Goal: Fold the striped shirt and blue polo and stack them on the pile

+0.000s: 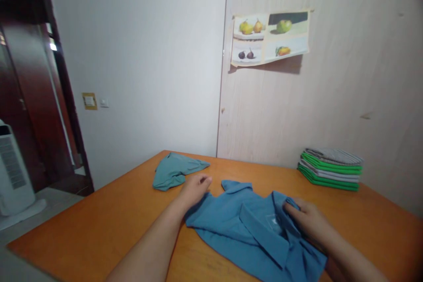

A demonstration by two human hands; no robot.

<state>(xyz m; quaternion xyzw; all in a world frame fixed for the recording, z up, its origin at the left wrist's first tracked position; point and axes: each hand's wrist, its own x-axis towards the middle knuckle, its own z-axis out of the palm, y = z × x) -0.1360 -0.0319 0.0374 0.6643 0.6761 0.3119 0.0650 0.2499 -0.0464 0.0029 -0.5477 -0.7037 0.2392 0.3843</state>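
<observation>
A blue collared shirt (238, 216) lies rumpled on the table in front of me, its placket and collar folded over themselves. My right hand (306, 218) is closed around bunched cloth at the shirt's right side, near a small white label or print inside it. At the shirt's upper left edge is my left hand (197, 188), fingers curled in toward the thumb. Its lower fingers are hidden, so whether they grip cloth there does not show. Just beyond that hand lies a crumpled grey-green cloth (170, 169), apart from the shirt.
A stack of folded green and grey cloths (330, 169) stands at the back right of the orange table (109, 224). Behind the table rises a pale wall with a sheet of fruit pictures (271, 37). A white upright appliance (15, 176) stands on the floor at left, by a doorway.
</observation>
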